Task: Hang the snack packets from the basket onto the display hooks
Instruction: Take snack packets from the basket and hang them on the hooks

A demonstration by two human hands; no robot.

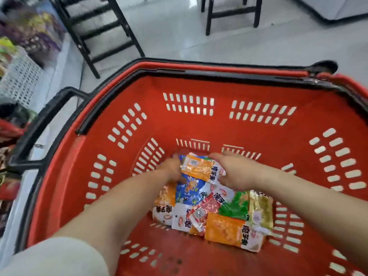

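Snack packets (216,213) heaped on the floor of a red shopping basket (199,126). Left hand (170,168) and right hand (234,173) gripping opposite ends of the topmost orange packet (200,168), fingers (217,156) curled round it.

Both arms reach forward and down, converging so the hands sit close together. The left forearm (119,202) comes in from the lower left, bare from a pale sleeve (51,255) pushed up near the elbow. The right forearm (298,190) enters from the right edge, bare as far as it shows. The left hand (170,169) is knuckles-up, its fingers curled at the left edge of an orange packet (201,168). The right hand (234,170) lies back-up, fingers bent over the packet's far right side and thumb at its near corner. Both hands are slightly blurred.
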